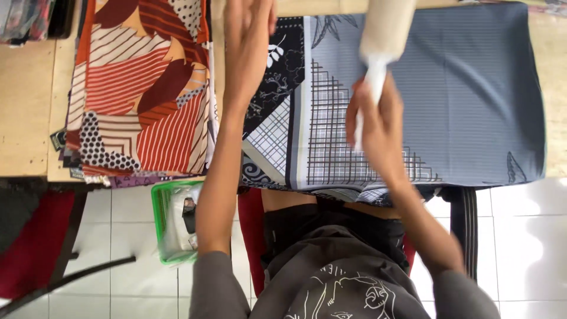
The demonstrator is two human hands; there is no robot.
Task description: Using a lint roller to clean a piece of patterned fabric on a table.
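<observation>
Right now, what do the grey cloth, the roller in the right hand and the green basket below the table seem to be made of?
The grey cloth looks like thin woven printed fabric, matte: it creases softly and drapes over the table edge. The roller in the right hand seems to be white plastic at the handle with a pale, paper-like drum, though it is blurred. The green basket looks like rigid moulded plastic, slightly glossy.

Grey striped cloth (472,88), seemingly cream roller (387,26)

- The roller (385,35) lies over the grey cloth (472,94), held in the right hand (378,127).
- The left hand (248,41) rests on that cloth's left end.
- The folded stack (142,88) lies left of the cloth, on the table (23,106).
- The basket (174,221) stands on the floor (525,236), below the stack.
</observation>
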